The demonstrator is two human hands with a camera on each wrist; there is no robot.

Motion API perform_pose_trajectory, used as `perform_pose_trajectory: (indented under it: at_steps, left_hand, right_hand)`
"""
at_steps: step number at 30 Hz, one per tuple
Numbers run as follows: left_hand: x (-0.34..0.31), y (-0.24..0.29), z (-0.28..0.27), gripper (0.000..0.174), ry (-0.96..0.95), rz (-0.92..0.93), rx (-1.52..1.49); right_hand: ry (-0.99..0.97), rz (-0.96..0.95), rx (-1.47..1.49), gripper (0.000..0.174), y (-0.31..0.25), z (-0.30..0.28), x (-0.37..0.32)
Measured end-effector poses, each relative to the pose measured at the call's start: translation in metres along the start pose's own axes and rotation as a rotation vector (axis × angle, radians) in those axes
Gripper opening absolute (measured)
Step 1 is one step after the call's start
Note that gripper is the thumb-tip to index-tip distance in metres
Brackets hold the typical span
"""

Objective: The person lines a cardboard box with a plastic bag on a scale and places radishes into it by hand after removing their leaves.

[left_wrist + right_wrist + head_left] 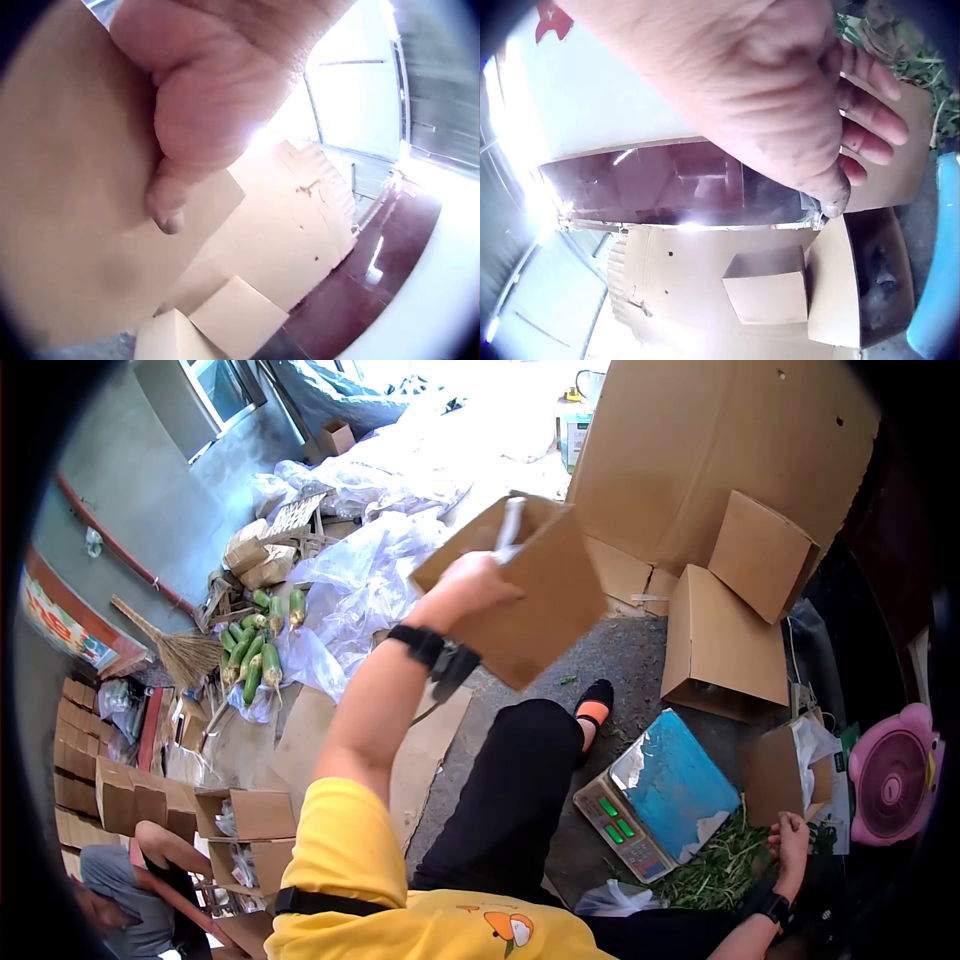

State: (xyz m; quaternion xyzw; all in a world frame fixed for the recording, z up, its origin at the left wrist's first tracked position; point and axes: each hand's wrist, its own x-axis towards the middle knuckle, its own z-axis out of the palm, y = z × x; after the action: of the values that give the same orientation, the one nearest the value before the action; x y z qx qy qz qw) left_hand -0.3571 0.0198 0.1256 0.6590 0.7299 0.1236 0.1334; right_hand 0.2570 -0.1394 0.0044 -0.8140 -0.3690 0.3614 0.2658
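My left hand (472,592) holds up a cardboard box (545,615) by one wall. In the left wrist view the thumb (166,214) lies along the outer face of that box; the other fingers are hidden. A white strip (511,525) shows at the box's opening. Low on the right, my right hand (788,852) hovers over loose green leaves (715,870), beside a small cardboard box (775,775) with a plastic bag in it. The right wrist view shows its fingers (874,112) spread and loosely bent, with nothing between them.
A blue-topped weighing scale (670,780) with lit green digits stands near my leg. Cardboard boxes (730,650) and a pink fan (893,780) are to the right. Long green vegetables (250,650), plastic sheeting (365,565) and a broom (180,650) lie left. Another person (130,890) is lower left.
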Motion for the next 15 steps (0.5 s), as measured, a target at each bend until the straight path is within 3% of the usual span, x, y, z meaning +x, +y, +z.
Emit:
perform_pose_trajectory:
  at_steps: [5,7,9,12,15]
  left_hand:
    - [-0.066,-0.122,0.007,0.047,0.166,-0.278,0.025]
    - [-0.106,-0.172,0.013,0.049,0.223,-0.291,-0.024]
    - [-0.147,-0.252,0.036,0.044,0.267,-0.355,-0.089]
    - [-0.227,-0.29,0.055,0.037,0.277,-0.603,-0.172]
    - [-0.308,-0.333,0.092,0.038,0.234,-0.859,0.031]
  right_hand:
    - [-0.003,-0.003,-0.008,0.02,0.004,0.008,0.008]
    - [-0.033,-0.111,-0.015,0.02,0.014,0.009,0.01]
    - [-0.017,-0.026,-0.002,0.021,0.002,0.012,-0.004]
    - [-0.043,-0.076,-0.012,0.025,0.013,0.009,-0.001]
    - [-0.038,-0.03,-0.072,0.025,0.002,0.014,-0.014]
